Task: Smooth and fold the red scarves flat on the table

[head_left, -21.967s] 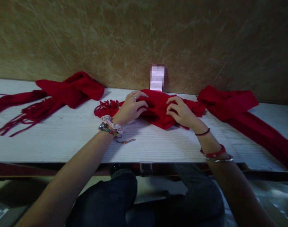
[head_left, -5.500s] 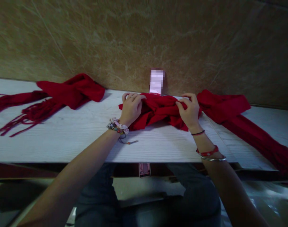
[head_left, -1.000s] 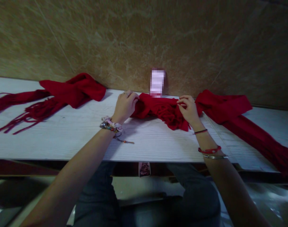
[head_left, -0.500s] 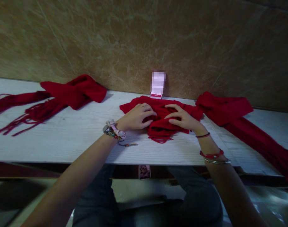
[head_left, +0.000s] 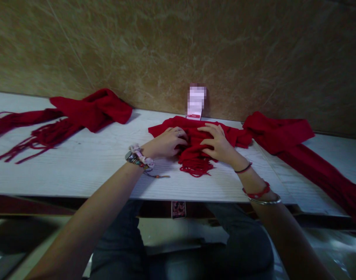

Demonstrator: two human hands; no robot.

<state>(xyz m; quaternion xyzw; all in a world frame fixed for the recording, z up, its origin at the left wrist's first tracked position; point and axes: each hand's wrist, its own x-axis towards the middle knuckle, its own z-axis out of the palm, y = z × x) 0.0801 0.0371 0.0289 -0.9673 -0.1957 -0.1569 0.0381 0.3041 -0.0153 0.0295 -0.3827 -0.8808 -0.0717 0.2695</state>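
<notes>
Your left hand (head_left: 167, 142) and right hand (head_left: 217, 144) lay flat on the folded red scarf (head_left: 195, 160) near the back edge of the worktop (head_left: 93, 163), each grip released, palms down.

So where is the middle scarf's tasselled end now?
Head view: the tasselled end lies mid-table, spilling toward the near edge from under the left hand and right hand resting on the middle scarf.

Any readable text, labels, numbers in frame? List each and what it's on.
None can be read.
Card behind the middle scarf: blurred out, unreadable.
Small tag under the table edge: too small and dark to read.
No print shows on the scarf.
</notes>
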